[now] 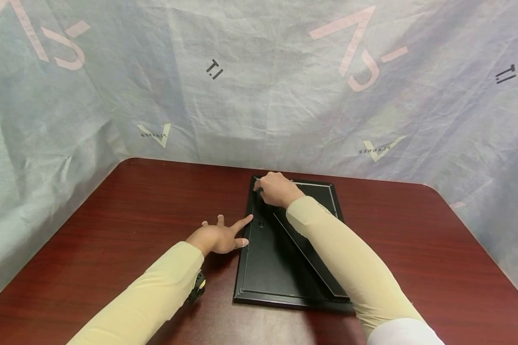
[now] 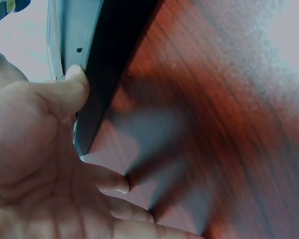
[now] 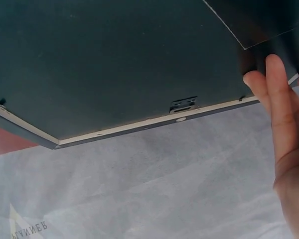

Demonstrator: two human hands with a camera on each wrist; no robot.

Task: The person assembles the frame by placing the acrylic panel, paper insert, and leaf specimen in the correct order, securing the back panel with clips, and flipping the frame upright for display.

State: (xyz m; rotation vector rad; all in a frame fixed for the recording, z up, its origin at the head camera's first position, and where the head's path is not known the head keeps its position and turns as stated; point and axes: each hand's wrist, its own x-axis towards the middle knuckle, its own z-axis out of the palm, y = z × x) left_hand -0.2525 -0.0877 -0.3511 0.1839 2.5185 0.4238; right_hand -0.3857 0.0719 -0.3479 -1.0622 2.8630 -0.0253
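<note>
A black frame (image 1: 265, 270) lies beneath the bent fingers of the right hand (image 1: 278, 188); whether they pinch it, I cannot tell. The left hand (image 1: 217, 238), fingers spread, touches its left edge. Around these fingers stretches the worktop (image 1: 168, 201).

1. A black picture frame (image 1: 267, 275) lies back side up on a reddish-brown wood-grain table (image 1: 112, 230).
2. The left hand (image 1: 217, 238), fingers spread, touches the frame's left edge with index finger and thumb.
3. The right hand (image 1: 278, 189) bends its fingers down at the far left corner; their grip is unclear.
4. A black flap (image 1: 331, 280) slants across the back, partly behind the right pale-yellow sleeve (image 1: 349, 254).
</note>
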